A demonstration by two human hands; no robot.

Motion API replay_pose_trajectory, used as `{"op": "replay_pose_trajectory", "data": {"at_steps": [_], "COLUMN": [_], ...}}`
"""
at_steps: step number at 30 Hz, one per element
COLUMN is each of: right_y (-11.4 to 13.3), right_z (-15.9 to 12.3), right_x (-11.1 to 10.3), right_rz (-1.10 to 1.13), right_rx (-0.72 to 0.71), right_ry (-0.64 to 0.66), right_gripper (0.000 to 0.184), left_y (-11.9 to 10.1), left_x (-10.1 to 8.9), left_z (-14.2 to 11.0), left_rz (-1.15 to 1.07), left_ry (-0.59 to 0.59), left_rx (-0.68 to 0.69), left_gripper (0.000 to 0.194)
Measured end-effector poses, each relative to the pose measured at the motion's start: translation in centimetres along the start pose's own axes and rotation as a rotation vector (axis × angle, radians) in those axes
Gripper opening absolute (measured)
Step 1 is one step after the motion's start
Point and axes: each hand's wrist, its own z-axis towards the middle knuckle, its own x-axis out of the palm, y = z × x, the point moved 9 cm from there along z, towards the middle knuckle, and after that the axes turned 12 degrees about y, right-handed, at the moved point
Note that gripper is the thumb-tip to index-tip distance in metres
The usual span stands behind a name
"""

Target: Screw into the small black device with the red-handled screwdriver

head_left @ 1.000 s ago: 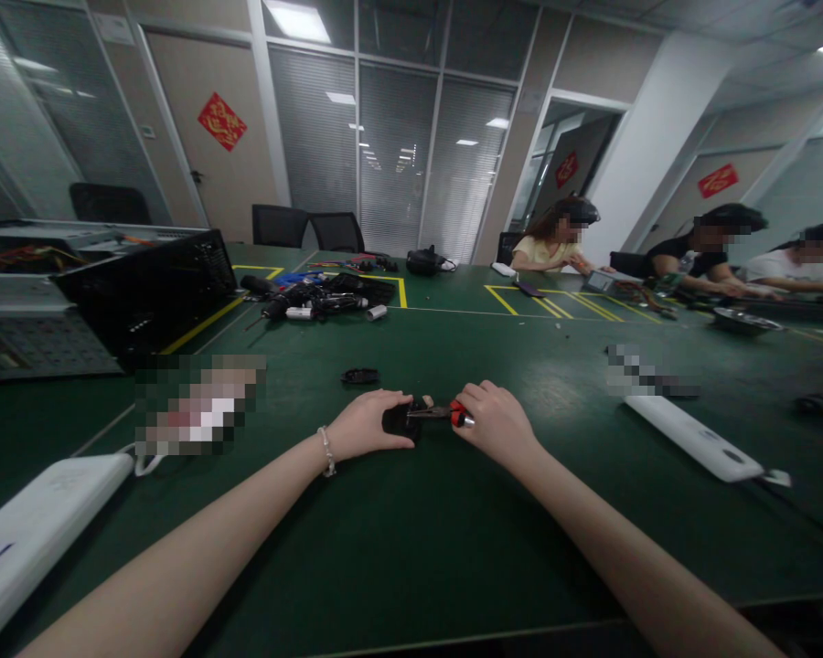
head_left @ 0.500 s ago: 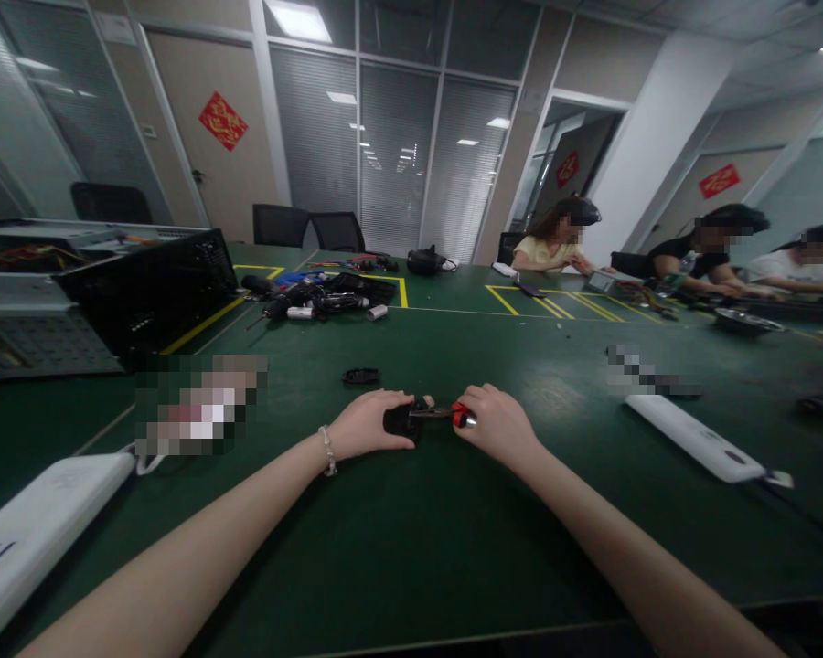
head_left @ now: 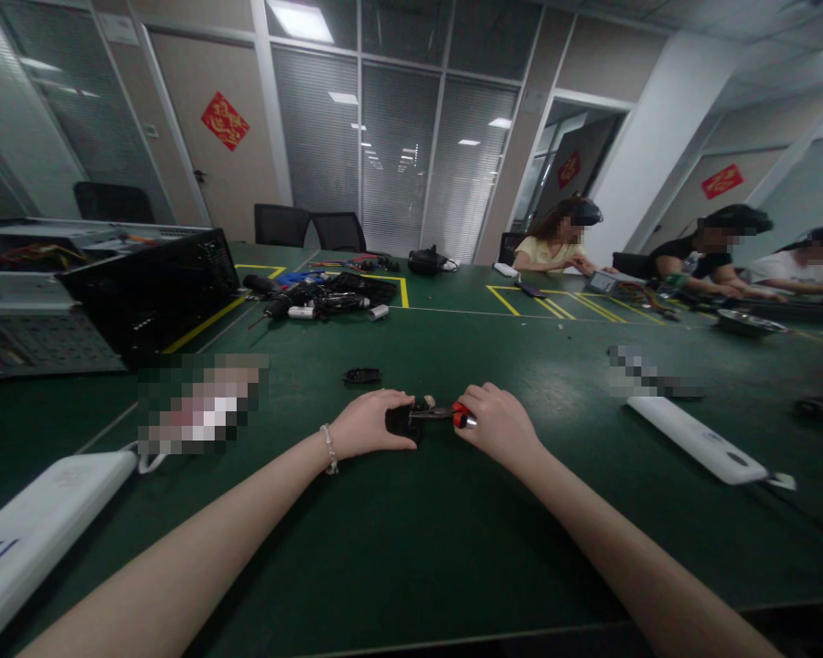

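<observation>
Between the thumb and fingers of my left hand (head_left: 374,420) is a small black casing (head_left: 401,420), held low over the green table (head_left: 411,539). My right hand (head_left: 499,422) is wrapped round the red handles of a pair of pliers (head_left: 462,417). Its metal jaws point left and reach the casing's right side; whether they pinch anything there is too small to tell. A small pale piece (head_left: 429,401) shows just beyond the jaws. Further off, behind my left hand, a black plastic shell (head_left: 361,376) lies on the table.
An opened computer case (head_left: 144,297) stands at the left. Tools with a black power drill (head_left: 292,300) lie in a pile ahead. White power banks (head_left: 700,440) flank my arms, with blurred-out items beside them. Several people sit at the far right, near a metal bowl (head_left: 751,322).
Almost nothing differs. Both hands keep their hold on the casing and the pliers, and the whole view has shifted very slightly.
</observation>
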Motion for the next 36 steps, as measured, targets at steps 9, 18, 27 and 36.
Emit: {"op": "replay_pose_trajectory", "data": {"at_steps": [9,18,27,36], "right_y": [1.2,0.5,-0.9,-0.9], "right_z": [-0.5,-0.2,0.4,0.6], "right_x": [-1.1,-0.5,1.2,1.3], "right_rz": [-0.152,-0.092,0.077,0.128], "right_rx": [-0.050,-0.081,-0.044,-0.003], "right_ry": [-0.062,-0.083,0.023,0.083], "right_gripper": [0.018,0.018,0.017,0.017], "left_y": [-0.1,-0.1,-0.1,-0.2], "left_x": [-0.2,-0.1,0.0,-0.1], "left_z": [0.0,0.1,0.1,0.1], "left_rz": [0.019,-0.002,-0.034,-0.035], "left_ry": [-0.029,-0.005,0.016,0.011], "left_rx": [0.012,0.017,0.005,-0.001], "left_gripper": [0.076,0.077,0.076,0.075]}}
